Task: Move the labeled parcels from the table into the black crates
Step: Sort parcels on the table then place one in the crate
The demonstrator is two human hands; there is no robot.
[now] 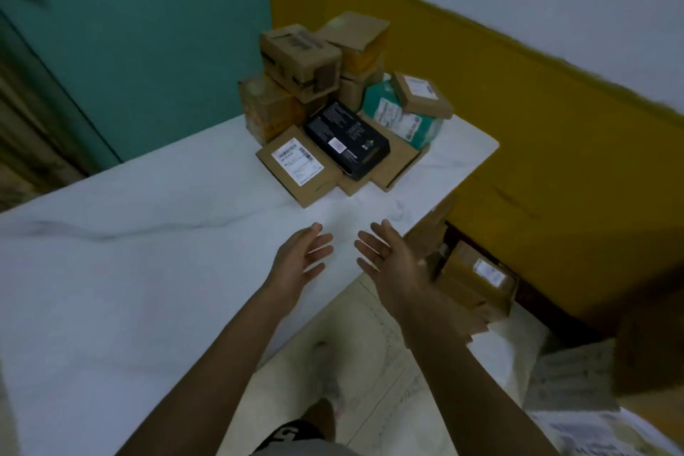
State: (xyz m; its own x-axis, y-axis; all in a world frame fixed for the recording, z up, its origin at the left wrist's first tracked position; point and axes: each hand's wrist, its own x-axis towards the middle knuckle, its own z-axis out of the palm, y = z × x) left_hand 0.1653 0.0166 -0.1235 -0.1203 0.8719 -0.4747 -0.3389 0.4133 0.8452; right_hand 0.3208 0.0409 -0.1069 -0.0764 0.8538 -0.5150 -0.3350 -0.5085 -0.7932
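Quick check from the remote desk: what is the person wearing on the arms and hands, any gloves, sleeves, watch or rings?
Nothing shows on them. The left hand and the right hand are bare, with no gloves, and I see no rings, though the picture is dim and slightly blurred. Both forearms are uncovered down to the bottom edge of the frame: no sleeve, watch or wristband is in view.

I see a white marble-look table (148, 270) with faint grey veining, its top running from my lower left toward the far corner at about one o'clock. A heap of parcels sits on that far corner. Resting directly on the top are a flat cardboard parcel (296, 167) with a white label at the pile's near edge, and a taller brown box (264, 107) at about eleven o'clock of it. A teal packet (403, 115) lies at two o'clock.
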